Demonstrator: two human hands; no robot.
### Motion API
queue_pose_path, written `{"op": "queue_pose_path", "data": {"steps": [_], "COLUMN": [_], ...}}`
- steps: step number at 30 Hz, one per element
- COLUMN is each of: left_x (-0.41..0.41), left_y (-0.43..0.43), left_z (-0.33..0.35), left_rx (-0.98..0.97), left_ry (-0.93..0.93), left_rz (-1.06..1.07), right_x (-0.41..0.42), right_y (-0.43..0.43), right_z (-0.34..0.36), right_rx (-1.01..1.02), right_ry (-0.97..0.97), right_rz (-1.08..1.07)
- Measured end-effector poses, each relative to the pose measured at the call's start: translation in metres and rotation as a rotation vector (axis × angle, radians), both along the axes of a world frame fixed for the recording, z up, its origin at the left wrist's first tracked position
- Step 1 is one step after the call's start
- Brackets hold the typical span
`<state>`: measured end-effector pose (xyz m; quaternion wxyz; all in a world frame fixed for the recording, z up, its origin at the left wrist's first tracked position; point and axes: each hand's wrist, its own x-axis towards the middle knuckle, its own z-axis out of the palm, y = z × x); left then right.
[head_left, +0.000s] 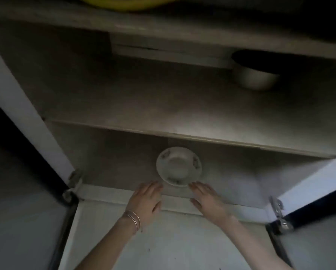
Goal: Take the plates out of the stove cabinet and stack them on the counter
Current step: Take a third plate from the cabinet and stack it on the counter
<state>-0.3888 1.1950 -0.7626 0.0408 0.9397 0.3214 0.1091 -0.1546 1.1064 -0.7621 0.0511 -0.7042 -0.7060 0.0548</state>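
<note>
Here, plate near front edge of bottom shelf, left hand, right hand either side, fingers straight, holding nothing.

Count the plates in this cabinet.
1: a plate on the lower shelf, middle, just beyond the left hand and right hand. Others could lie stacked beneath it, unseen.

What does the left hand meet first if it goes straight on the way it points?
Probably the plate, at its near rim; the left hand points at it, just short. Depth is unclear.
</note>
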Motion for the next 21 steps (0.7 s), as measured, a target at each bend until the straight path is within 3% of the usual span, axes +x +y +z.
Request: {"op": "queue_pose_path", "data": {"steps": [2, 13, 21], "left_x": [0.007, 0.044, 0.056], "left_y": [0.016, 0.065, 0.092], "left_z": [-0.026, -0.102, -0.129], "left_rx": [-0.010, -0.060, -0.058], "left_ry": [-0.032, -0.189, -0.287], "left_rz": [-0.017, -0.119, -0.116], "right_x": [0.014, 0.044, 0.057], "right_y": [0.015, 0.052, 0.077], "right_z": [-0.024, -0.101, -0.126], "right_rx": [0.069, 0.181, 0.389], "right_ry": [-0.024, 0.324, 0.335], "right_rz": [-0.004, -0.010, -0.026]}}
